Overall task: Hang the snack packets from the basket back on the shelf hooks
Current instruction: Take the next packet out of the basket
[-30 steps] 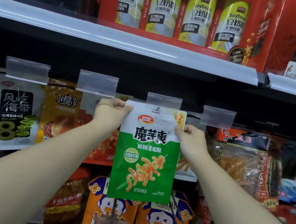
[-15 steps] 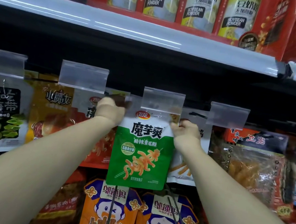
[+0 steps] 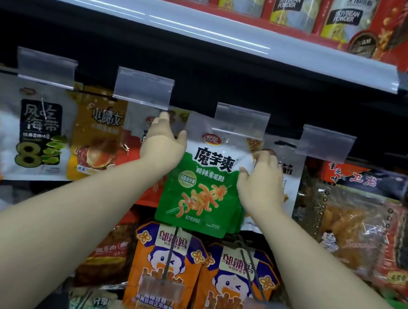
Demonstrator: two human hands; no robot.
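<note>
A green-and-white konjac snack packet hangs upright in the middle of the hook row, its long axis vertical, printed face towards the camera and its white top edge tucked behind a clear plastic price-tag holder. More green edges show just behind its lower right side, so it fronts a small stack of like packets. The hook itself is hidden behind the tag holder, so whether the packet's hole is on it cannot be told.

The left hand sits at the packet's upper left corner with fingers spread and the thumb touching the packet's edge; it grips nothing. The right hand lies against the upper right edge with fingers loosely curled over the white part; it looks to be resting there rather than pinching, though the blur leaves that unsure.

The red display carton on the shelf above holds a row of soybean powder packs standing upright. To the left of the green packet hang a white seaweed packet and a yellow snack packet; below it hang two orange packets side by side, each on its own wire hook. To the right hangs a clear bag of brown dried snack. No basket is in view.
</note>
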